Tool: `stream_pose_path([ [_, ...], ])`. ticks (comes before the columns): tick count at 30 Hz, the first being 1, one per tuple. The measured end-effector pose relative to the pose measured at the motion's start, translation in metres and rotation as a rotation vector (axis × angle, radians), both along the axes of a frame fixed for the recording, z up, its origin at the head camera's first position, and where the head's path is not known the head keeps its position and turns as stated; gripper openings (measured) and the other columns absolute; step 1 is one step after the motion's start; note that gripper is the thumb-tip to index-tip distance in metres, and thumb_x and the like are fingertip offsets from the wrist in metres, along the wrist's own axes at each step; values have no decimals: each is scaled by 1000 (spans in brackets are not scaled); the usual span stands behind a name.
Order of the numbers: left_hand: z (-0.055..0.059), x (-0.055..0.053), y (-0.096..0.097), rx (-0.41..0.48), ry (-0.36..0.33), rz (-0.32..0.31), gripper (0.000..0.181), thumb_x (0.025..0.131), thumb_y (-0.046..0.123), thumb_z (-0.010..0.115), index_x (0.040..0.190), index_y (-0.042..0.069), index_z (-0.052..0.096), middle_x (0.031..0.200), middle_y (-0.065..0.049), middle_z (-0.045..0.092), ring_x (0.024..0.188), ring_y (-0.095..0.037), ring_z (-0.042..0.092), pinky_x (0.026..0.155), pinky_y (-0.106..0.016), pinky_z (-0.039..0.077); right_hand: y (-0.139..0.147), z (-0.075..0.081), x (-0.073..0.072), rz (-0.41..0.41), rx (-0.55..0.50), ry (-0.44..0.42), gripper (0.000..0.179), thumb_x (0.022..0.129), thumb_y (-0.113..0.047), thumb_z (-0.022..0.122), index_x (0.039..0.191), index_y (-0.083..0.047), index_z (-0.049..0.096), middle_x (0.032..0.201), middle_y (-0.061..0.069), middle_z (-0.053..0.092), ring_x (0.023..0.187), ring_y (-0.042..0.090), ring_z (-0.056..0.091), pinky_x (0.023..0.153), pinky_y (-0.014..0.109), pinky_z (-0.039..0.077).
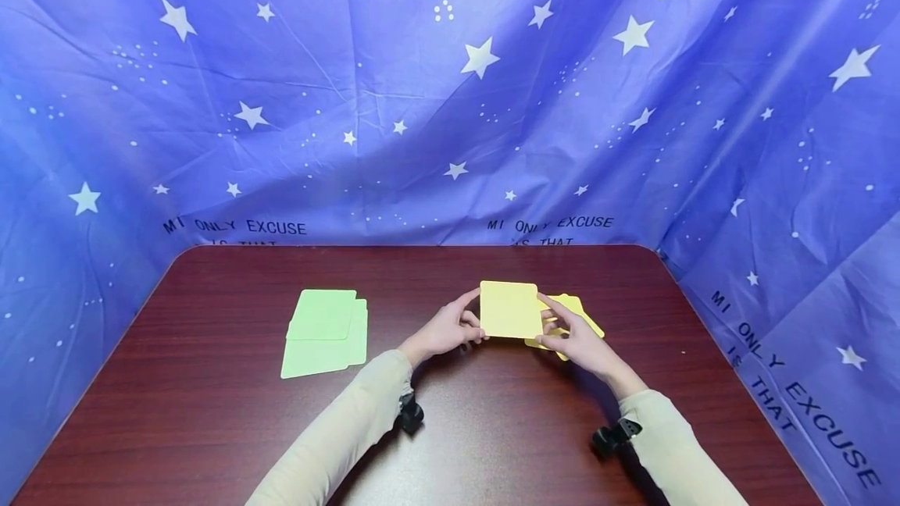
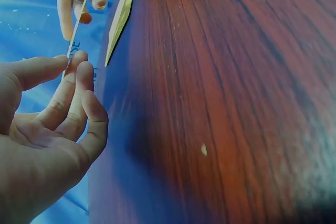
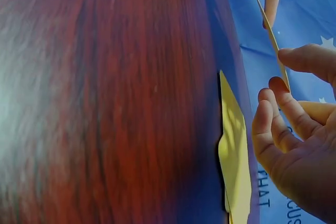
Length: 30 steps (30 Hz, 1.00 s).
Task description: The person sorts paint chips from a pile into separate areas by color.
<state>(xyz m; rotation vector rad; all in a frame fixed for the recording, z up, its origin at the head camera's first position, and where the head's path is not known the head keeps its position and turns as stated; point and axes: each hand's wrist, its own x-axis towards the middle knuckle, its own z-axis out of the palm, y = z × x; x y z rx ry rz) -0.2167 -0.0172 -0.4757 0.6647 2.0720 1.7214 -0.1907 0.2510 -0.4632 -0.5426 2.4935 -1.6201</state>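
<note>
Both hands hold one yellow square card (image 1: pixel 510 309) up off the table, its face toward the head camera. My left hand (image 1: pixel 444 328) pinches the card's left edge between thumb and fingers. On the opposite edge, the right hand (image 1: pixel 578 340) pinches it the same way. Seen from the wrists, the card (image 3: pixel 270 32) is edge-on, a thin strip between the two hands. Behind and below the right hand lies a loose pile of yellow cards (image 1: pixel 589 315), partly hidden by that hand and the held card. To the left, several pale green cards (image 1: pixel 319 315) overlap on the table.
The dark red wood-grain table (image 1: pixel 211 412) has rounded far corners. A blue curtain (image 1: pixel 394 84) with white stars and printed words hangs behind it and along the sides. Each wrist carries a small black camera (image 1: pixel 411 414) on the sleeve.
</note>
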Motion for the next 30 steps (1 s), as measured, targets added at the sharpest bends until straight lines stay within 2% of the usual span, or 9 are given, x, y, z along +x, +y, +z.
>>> stream_pose_path([
  [4, 2, 0, 5, -46, 16, -11, 77, 90, -8, 57, 152, -4, 12, 84, -14, 70, 77, -34, 67, 58, -36, 53, 8, -3, -1, 14, 44, 51, 70, 82, 4, 72, 143, 8, 37, 112, 26, 55, 87, 21, 58, 69, 27, 49],
  [9, 6, -1, 13, -61, 49, -22, 75, 90, -9, 56, 151, -6, 14, 85, -17, 70, 78, -35, 68, 63, -40, 55, 17, -6, -3, 22, 118, 121, 64, 81, 4, 73, 137, 8, 43, 108, 23, 58, 83, 18, 60, 68, 31, 52],
  [15, 6, -1, 16, -62, -10, -20, 73, 91, -6, 55, 152, -4, 15, 89, -20, 70, 78, -35, 67, 62, -40, 55, 23, -9, -3, 33, 199, 165, 59, 81, 1, 74, 133, 8, 47, 102, 18, 59, 80, 17, 61, 69, 32, 53],
  [19, 3, -2, 10, -63, -39, 13, 66, 92, -5, 54, 149, -7, 23, 94, -22, 70, 77, -31, 66, 62, -36, 54, 28, -10, -3, 27, 250, 177, 55, 81, 1, 73, 130, 10, 50, 101, 18, 60, 80, 20, 61, 67, 31, 53],
  [23, 0, -2, 0, -40, -59, 39, 55, 91, -7, 54, 143, -8, 36, 94, -24, 69, 75, -30, 64, 58, -33, 51, 34, -8, -2, -9, 301, 161, 49, 81, -1, 74, 125, 8, 55, 105, 18, 63, 82, 22, 61, 70, 32, 52],
  [27, -1, -1, -9, -24, -62, 30, 49, 91, -7, 53, 138, -9, 42, 92, -23, 69, 73, -27, 64, 56, -30, 49, 37, -6, 0, -18, 294, 144, 44, 82, -2, 74, 121, 8, 58, 109, 20, 63, 82, 22, 61, 70, 32, 52],
  [30, 0, 2, -15, -9, -33, 7, 44, 90, -6, 52, 134, -10, 45, 89, -19, 70, 72, -22, 64, 55, -28, 50, 38, -4, 1, -26, 282, 148, 40, 82, -2, 74, 118, 8, 59, 109, 20, 62, 81, 22, 60, 66, 30, 52],
])
